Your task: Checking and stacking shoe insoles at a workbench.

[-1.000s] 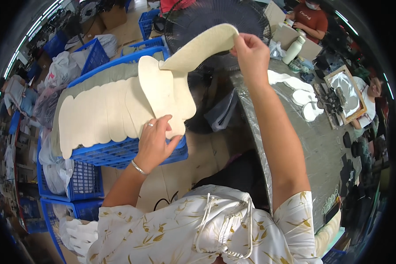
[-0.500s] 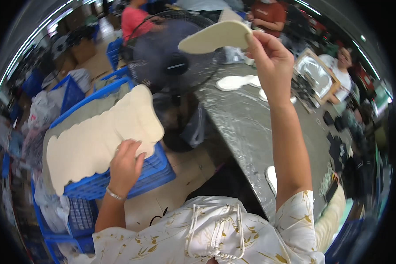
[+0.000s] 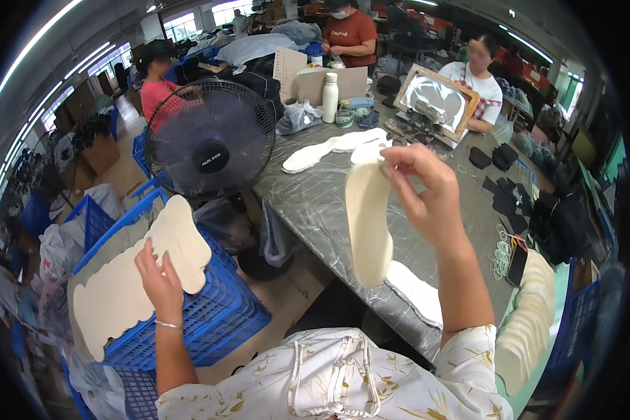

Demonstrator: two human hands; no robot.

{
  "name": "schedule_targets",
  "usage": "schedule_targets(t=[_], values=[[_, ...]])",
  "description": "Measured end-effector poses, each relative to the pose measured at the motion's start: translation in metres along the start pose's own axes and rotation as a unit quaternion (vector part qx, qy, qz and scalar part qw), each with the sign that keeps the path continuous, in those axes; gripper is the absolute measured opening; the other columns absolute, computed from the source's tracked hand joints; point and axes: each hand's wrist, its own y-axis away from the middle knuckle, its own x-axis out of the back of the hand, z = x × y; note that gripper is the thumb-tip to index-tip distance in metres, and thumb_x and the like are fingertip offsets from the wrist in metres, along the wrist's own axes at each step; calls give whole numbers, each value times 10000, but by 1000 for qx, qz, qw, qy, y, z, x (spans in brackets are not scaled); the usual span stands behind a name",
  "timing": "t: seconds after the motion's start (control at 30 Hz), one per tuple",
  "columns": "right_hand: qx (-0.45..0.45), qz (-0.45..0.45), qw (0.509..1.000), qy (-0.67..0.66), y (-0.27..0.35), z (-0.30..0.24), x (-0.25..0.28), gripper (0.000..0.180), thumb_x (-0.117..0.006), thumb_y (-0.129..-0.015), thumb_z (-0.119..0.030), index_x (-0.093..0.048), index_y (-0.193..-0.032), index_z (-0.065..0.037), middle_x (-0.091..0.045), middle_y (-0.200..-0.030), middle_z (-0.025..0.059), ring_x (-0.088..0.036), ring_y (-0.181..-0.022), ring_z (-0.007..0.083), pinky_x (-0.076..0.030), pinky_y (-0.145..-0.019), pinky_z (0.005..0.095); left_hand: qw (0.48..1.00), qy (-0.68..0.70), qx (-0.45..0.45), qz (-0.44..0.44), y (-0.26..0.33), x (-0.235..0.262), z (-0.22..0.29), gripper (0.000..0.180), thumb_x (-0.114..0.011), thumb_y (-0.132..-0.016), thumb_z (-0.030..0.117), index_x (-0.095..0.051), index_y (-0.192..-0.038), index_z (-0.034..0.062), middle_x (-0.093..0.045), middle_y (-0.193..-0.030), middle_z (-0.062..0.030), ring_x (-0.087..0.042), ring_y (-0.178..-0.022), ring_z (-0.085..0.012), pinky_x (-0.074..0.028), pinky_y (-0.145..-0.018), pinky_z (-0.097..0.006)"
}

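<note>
Pinched between the thumb and fingers of my right hand is one cream insole. It hangs down over the grey table's edge, gripped by its upper end. My left hand lies on an overlapping row of cream insoles, with its fingers spread apart. That row rests on top of a blue plastic crate at my left. White insole-shaped pieces lie across the far part of the table, and another white piece lies near its front edge, partly behind the held insole.
A black fan stands between the crate and the plastic-covered table. A cream bottle and a wooden-framed screen are at the back. Fanned insoles line the right. Several people work beyond.
My right hand has come down, and the insole in it has swung from lying sideways to hanging. My left hand stays on the row, its fingers now further up it. The view has tilted up and right.
</note>
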Motion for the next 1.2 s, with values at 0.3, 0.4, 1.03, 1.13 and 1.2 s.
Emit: schedule_targets(t=[0.3, 0.4, 1.03, 1.13, 1.2], values=[[64, -94, 993, 8, 31, -29, 21, 272, -737, -805, 37, -654, -1053, -38, -666, -892, 88, -637, -749, 226, -540, -660, 337, 835, 369, -296, -280, -32, -46, 255, 318, -763, -795, 61, -659, -1095, 49, -661, -1022, -71, -629, -852, -154, -492, -669, -272], [23, -52, 998, -5, 48, -22, 34, 384, -753, -800, 15, -641, -1164, -34, -675, -1027, 100, -645, -812, 229, -545, -733, 350, 821, 361, -278, -343, -38, -51, 282, 175, -728, -812, 19, -678, -978, 44, -664, -916, -62, -624, -758, -133, -479, -602, -256], [-489, 258, 752, -359, 271, 60, 109, 335, -547, -1025, -235, -610, -1200, 44, -709, -1018, 107, -695, -830, 169, -573, -709, 295, 698, 623, -81, -344, -9, -131, 315, 146, -707, -898, -1, -641, -1027, 19, -644, -1005, -26, -617, -799, -59, -513, -654, -211], [-494, 273, 741, -364, 282, 54, 121, 299, -563, -1012, -187, -621, -1183, 51, -713, -1006, 110, -700, -807, 168, -582, -704, 287, 704, 611, -11, -362, 5, -147, 313, 157, -712, -903, 17, -641, -1042, 32, -665, -963, -15, -626, -779, -61, -521, -654, -215], [-521, 286, 728, -341, 291, 54, 124, 299, -591, -993, -149, -622, -1205, 59, -714, -1004, 116, -702, -801, 169, -592, -704, 290, 701, 613, 3, -363, 14, -160, 308, 163, -713, -899, 11, -642, -1044, 30, -666, -954, -18, -624, -773, -57, -526, -647, -211]])
